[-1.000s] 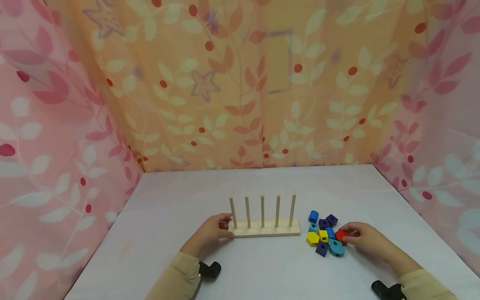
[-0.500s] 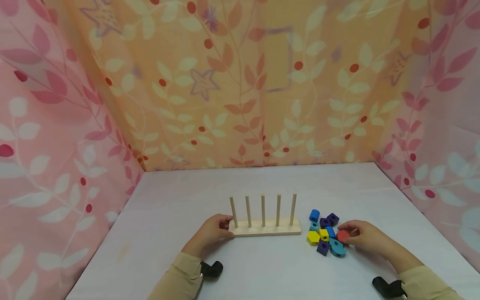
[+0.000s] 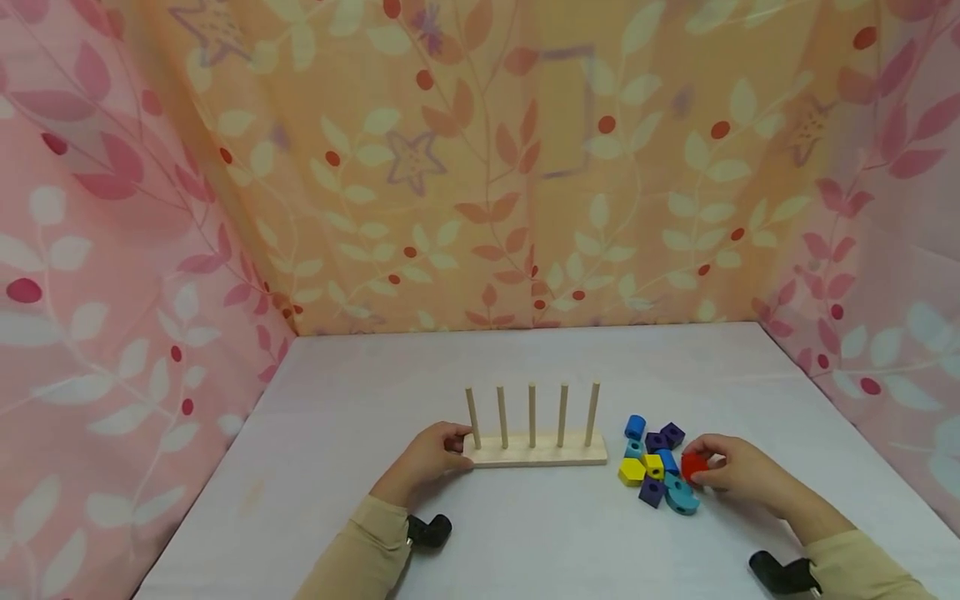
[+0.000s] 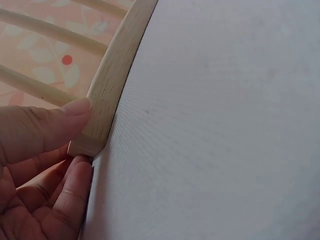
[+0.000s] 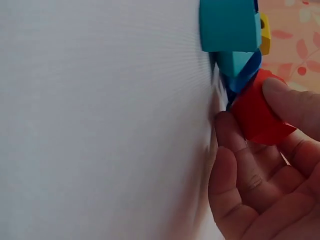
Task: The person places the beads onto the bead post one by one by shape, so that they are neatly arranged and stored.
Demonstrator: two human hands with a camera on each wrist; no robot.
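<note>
My left hand holds the left end of a pale wooden peg stand, which has several upright pegs in a row. In the left wrist view the thumb lies on the front edge of the stand's base, and the other fingers bend round its end. My right hand pinches a red block at the right side of a group of beads. The right wrist view has the red block tilted between thumb and fingers, close to the tabletop. Its underside is partly hidden by the fingers.
Around the red block lie a teal rounded bead, a yellow hexagonal bead, a yellow cube, a blue cylinder and several purple beads. A white cloth covers the table. Patterned curtains enclose its back and sides.
The red block now stands more tilted in my right fingers than before. My left hand keeps its hold on the peg stand. The head view has shifted slightly.
</note>
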